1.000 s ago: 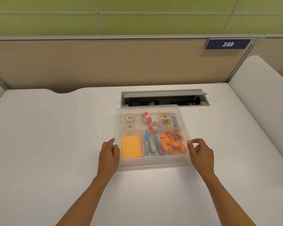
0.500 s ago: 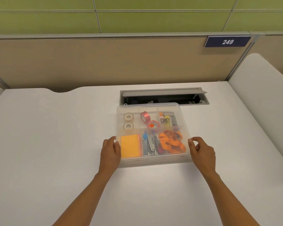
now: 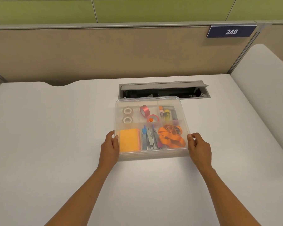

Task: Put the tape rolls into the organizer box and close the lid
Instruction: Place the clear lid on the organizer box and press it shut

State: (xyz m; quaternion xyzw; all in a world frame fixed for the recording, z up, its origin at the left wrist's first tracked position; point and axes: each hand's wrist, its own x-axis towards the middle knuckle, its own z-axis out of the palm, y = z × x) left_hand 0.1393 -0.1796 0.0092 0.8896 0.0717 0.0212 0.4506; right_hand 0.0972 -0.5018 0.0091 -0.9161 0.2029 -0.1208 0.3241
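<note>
A clear plastic organizer box [image 3: 153,154] sits on the white desk with its translucent lid [image 3: 148,100] lying flat on top. Through the lid I see two clear tape rolls [image 3: 127,115] in the back left compartment and two red tape rolls [image 3: 148,114] in the back middle one. My left hand [image 3: 109,148] grips the box's front left corner, thumb on the lid. My right hand [image 3: 198,148] holds the front right corner, fingertips touching the lid's edge.
Orange sticky notes [image 3: 129,140], staplers [image 3: 149,137] and an orange strap [image 3: 171,136] fill the front compartments; markers [image 3: 167,113] lie at the back right. An open cable tray [image 3: 163,92] is sunk in the desk [image 3: 55,144] behind the box. A partition wall [image 3: 104,53] stands beyond.
The lid has come down flat onto the box. Both hands have closed in on the front corners and now touch the lid's edges.
</note>
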